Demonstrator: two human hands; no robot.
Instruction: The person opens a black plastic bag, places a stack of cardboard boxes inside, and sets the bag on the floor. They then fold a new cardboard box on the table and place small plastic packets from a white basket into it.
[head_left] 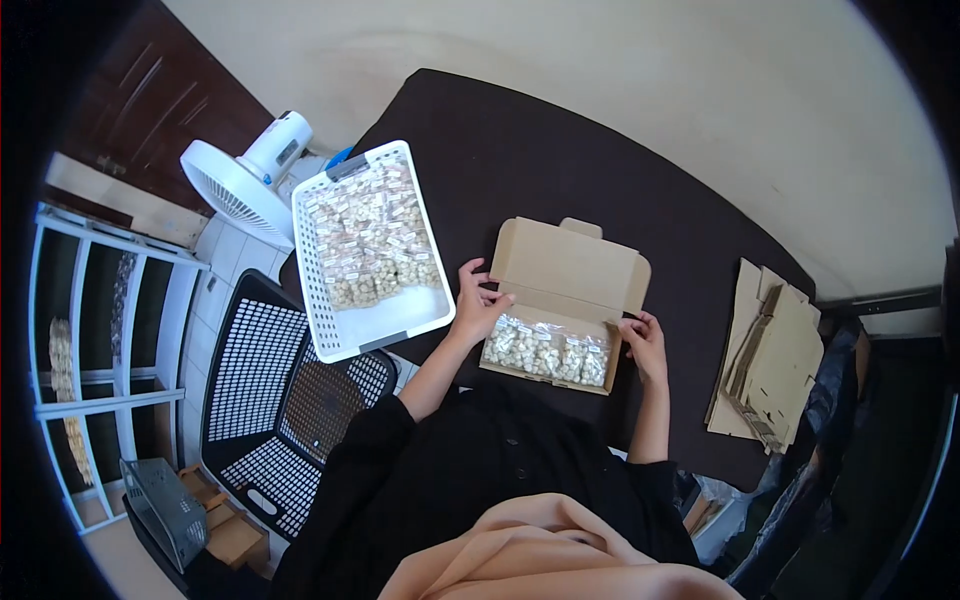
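Note:
A brown cardboard mailer box (pixel 570 262) lies on the dark tabletop in front of me, its lid raised and folded back. Inside its tray sit several clear plastic packets (pixel 545 352) of small pale pieces with white labels; what the pieces are I cannot make out. My left hand (pixel 478 305) grips the box at its left side near the lid's fold, thumb over the edge. On the opposite side, my right hand (pixel 645 345) pinches the right corner by the fold. To the left, a white plastic basket (pixel 432 305) holds many similar packets.
Flattened cardboard boxes (pixel 785 365) are stacked at the table's right edge. A white fan (pixel 240 190) stands behind the basket. A black perforated chair (pixel 255 370) is at the left, beside a metal-framed rack (pixel 110 405). The dark tabletop (pixel 530 145) extends to the wall.

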